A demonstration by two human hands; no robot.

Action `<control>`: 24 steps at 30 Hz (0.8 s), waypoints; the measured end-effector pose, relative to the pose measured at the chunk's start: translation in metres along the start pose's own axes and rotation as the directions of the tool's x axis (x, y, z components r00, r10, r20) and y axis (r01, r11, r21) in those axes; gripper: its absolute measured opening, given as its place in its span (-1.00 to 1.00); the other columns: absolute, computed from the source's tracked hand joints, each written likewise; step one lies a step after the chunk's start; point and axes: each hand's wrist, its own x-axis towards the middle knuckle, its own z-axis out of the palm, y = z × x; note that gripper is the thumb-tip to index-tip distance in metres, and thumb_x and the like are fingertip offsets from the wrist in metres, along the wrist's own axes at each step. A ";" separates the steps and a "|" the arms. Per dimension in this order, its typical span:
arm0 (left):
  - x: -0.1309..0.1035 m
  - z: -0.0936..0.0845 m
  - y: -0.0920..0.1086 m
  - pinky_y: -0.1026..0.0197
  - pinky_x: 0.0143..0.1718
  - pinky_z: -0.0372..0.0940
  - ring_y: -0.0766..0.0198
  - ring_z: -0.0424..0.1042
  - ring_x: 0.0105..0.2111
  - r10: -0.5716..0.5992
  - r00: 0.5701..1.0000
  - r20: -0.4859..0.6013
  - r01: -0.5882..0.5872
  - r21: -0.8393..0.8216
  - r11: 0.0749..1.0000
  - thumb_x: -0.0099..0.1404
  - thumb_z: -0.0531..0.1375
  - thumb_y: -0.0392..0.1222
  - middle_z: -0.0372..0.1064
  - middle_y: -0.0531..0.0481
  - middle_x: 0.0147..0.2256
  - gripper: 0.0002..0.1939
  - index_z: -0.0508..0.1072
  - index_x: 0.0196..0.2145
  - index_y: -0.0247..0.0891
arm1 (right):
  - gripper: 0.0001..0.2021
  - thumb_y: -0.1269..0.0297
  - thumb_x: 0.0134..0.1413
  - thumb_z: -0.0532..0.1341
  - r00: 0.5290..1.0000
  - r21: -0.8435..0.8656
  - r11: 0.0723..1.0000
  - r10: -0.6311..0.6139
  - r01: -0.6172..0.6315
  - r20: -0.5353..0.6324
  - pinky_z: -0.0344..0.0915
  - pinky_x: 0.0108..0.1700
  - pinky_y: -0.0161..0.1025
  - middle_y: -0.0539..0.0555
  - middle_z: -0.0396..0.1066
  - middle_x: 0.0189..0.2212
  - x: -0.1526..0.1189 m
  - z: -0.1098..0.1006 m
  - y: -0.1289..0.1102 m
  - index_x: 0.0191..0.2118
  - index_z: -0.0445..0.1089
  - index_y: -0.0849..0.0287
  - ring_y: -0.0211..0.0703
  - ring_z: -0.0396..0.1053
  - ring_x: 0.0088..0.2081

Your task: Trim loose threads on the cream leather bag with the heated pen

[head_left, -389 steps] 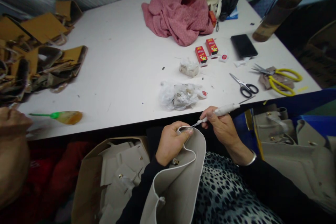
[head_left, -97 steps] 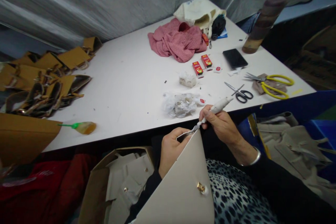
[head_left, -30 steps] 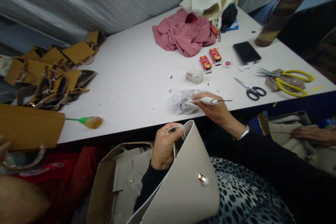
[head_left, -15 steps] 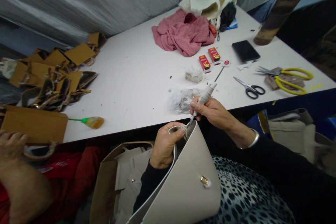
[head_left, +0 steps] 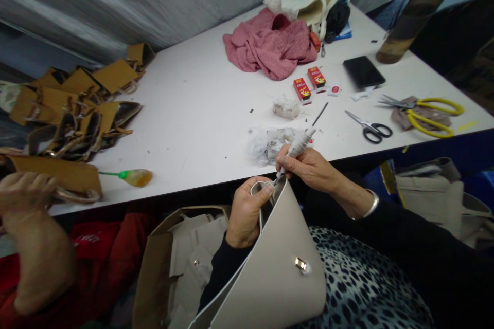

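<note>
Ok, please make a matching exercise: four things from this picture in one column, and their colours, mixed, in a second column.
Things:
1. crumpled cloth
2. big scissors
3. bag held by the left hand
4. phone

Colours:
a. black
b. pale grey-beige
c. pink
d. yellow handles

Pairs: 1-c, 2-d, 3-b, 4-a

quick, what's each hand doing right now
left hand: closed, pinching the top edge of the beige bag.
right hand: closed on a white-handled tool.
</note>
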 end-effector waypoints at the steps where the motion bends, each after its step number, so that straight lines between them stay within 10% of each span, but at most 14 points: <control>1: 0.000 0.000 -0.001 0.29 -0.47 0.23 0.36 0.32 -0.58 0.007 1.000 0.001 -0.007 0.009 1.000 -0.09 0.54 -0.05 0.43 0.07 -0.53 -0.56 0.48 -0.35 -0.31 | -0.61 -0.05 0.38 0.19 1.000 0.000 1.000 -0.015 0.015 -0.007 0.24 -0.35 -0.28 -0.02 0.33 -0.43 -0.002 0.000 0.001 -0.31 0.43 0.19 -0.28 0.27 -0.43; 16: -0.002 -0.007 -0.012 0.30 -0.47 0.14 0.35 0.22 -0.54 0.143 0.990 0.007 -0.139 0.292 0.946 0.14 0.41 0.05 0.34 0.09 -0.53 -0.66 0.49 -0.32 -0.26 | -0.50 -0.18 0.35 0.17 0.951 0.000 0.999 0.047 -0.050 -0.304 0.17 -0.44 -0.31 -0.08 0.21 -0.59 0.003 0.007 0.004 -0.43 0.39 0.16 -0.31 0.19 -0.53; 24: -0.006 -0.010 -0.009 0.31 -0.46 0.13 0.36 0.22 -0.54 0.158 0.987 -0.020 -0.145 0.299 0.943 0.13 0.41 0.03 0.33 0.10 -0.53 -0.66 0.49 -0.32 -0.26 | -0.53 -0.17 0.37 0.15 0.924 0.120 0.992 0.009 0.039 -0.382 0.32 -0.42 -0.29 0.01 0.55 -0.45 -0.013 0.005 0.000 0.09 0.42 0.11 -0.26 0.38 -0.52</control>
